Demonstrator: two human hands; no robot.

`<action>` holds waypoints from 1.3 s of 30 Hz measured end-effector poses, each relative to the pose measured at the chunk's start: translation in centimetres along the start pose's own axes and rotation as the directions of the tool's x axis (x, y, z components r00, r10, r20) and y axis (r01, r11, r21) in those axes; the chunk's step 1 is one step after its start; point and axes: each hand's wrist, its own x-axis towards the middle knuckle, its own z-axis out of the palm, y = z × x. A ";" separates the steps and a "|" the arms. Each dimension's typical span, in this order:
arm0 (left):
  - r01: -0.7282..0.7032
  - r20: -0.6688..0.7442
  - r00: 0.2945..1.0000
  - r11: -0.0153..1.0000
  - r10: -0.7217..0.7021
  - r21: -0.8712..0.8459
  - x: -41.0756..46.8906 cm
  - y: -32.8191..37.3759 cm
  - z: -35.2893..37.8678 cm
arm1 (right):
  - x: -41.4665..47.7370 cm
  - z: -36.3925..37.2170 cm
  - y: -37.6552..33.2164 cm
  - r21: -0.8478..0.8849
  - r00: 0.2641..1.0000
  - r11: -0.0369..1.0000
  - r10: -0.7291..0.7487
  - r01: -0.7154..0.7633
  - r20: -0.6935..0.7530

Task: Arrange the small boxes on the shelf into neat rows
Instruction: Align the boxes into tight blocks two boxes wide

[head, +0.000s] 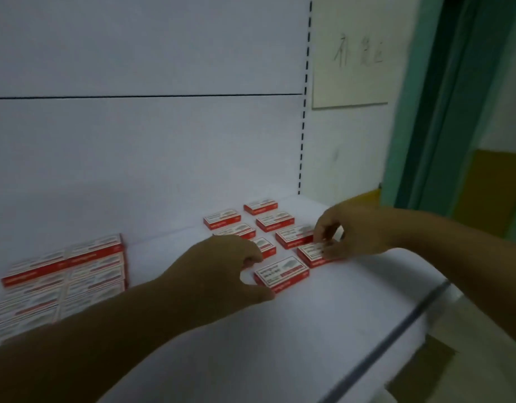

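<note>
Shelf: left fingers pinch front box, right fingers neighbouring box.

White shelf bears a packed block of boxes left, rowed small boxes right.

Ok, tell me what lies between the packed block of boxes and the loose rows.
In the head view, only bare white shelf separates the packed block and loose rows; the left hand reaches over it.
</note>
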 end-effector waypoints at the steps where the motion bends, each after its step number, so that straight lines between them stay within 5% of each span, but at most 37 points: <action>1: 0.014 0.006 1.000 1.000 -0.014 0.009 0.4 0.4 0.7 | -0.7 0.5 0.8 0.025 1.000 1.000 0.017 -0.016 -0.014; 7: 0.055 0.013 0.998 0.998 -0.056 0.043 1.7 0.9 2.0 | -2.0 2.6 2.1 0.127 0.982 0.992 0.029 -0.005 -0.188; 14: 0.110 -0.320 0.942 0.994 -0.097 0.021 -1.8 -3.4 -1.1 | -0.1 2.4 -2.2 0.229 0.878 0.937 -0.135 0.264 -0.459; 20: 0.263 -0.455 0.857 0.965 -0.242 -0.018 -7.2 -9.4 -2.9 | 5.4 3.4 -9.2 0.169 0.835 0.895 -0.296 0.412 -0.464; 24: 0.437 -0.506 0.736 0.886 -0.451 -0.154 -11.5 -14.2 -4.5 | 9.8 5.4 -15.1 0.145 0.823 0.862 -0.395 0.486 -0.408; 29: 0.511 -0.377 0.636 0.733 -0.674 -0.449 -14.3 -17.6 -4.3 | 13.7 7.9 -19.8 0.163 0.809 0.832 -0.438 0.530 -0.391; 33: 0.526 -0.311 0.650 0.706 -0.693 -0.474 -14.8 -18.7 -3.6 | 15.4 10.0 -20.5 0.197 0.821 0.829 -0.429 0.523 -0.377; 39: 0.570 -0.404 0.560 0.691 -0.723 -0.445 -14.1 -19.2 -3.0 | 16.9 10.9 -20.3 0.171 0.801 0.821 -0.449 0.545 -0.397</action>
